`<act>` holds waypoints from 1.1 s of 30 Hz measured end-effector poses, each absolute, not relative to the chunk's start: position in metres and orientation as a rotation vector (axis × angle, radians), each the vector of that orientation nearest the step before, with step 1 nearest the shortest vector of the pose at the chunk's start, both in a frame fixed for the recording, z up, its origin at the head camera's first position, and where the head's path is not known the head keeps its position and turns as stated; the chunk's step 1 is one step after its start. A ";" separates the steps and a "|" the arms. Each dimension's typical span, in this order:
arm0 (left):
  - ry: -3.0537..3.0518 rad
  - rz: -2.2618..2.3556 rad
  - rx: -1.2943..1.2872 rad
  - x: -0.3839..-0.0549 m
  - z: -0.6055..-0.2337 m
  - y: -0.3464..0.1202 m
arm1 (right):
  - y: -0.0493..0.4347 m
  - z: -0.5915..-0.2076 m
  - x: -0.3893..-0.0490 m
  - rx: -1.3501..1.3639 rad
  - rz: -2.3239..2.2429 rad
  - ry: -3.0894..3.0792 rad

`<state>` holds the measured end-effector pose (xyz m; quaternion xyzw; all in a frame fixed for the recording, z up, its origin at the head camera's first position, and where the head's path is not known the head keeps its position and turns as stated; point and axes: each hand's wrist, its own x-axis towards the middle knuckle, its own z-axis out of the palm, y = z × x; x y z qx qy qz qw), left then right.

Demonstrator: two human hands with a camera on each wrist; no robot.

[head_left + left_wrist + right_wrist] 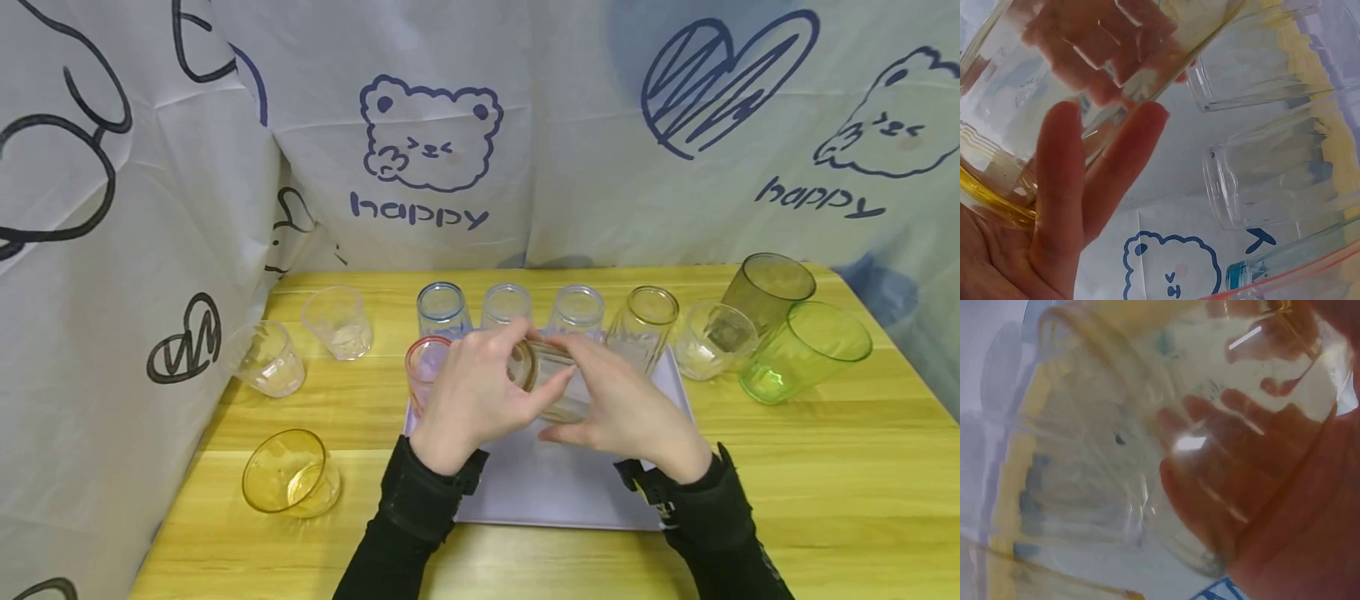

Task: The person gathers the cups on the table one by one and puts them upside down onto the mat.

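Both hands hold one faintly amber drinking glass (553, 379) on its side over the lilac tray (562, 496). My left hand (476, 392) grips its left end, thumb in front and fingers behind. At the other end, my right hand (630, 404) curls round the wall, thumb low. Close up in the left wrist view, two fingertips (1147, 122) lie against the glass, whose edge shows yellow. Fingers appear through the clear wall in the right wrist view. A red-rimmed glass (420, 371) stands on the tray beside my left hand, partly covered by it.
Behind the hands, a row holds a blue-rimmed glass (442, 307), two clear glasses and an amber-rimmed glass (647, 321). On the wooden table, a yellow glass (288, 475) and two clear ones lie left; a green glass (802, 350), grey glass (768, 287) and clear glass (712, 342) lie right.
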<state>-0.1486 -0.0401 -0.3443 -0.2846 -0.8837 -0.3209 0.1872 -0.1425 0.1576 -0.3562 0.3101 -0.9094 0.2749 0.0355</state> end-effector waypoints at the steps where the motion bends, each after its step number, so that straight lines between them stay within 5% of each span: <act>1: -2.494 -0.900 -0.800 -0.149 -0.344 -0.040 | 0.157 -0.357 -0.143 0.959 0.848 -2.786; 22: -2.491 -0.934 -0.823 -0.150 -0.341 -0.045 | 0.159 -0.362 -0.150 0.968 1.012 -2.746; 33: -2.407 -0.958 -0.752 -0.152 -0.335 -0.070 | 0.144 -0.384 -0.159 0.706 1.438 -2.556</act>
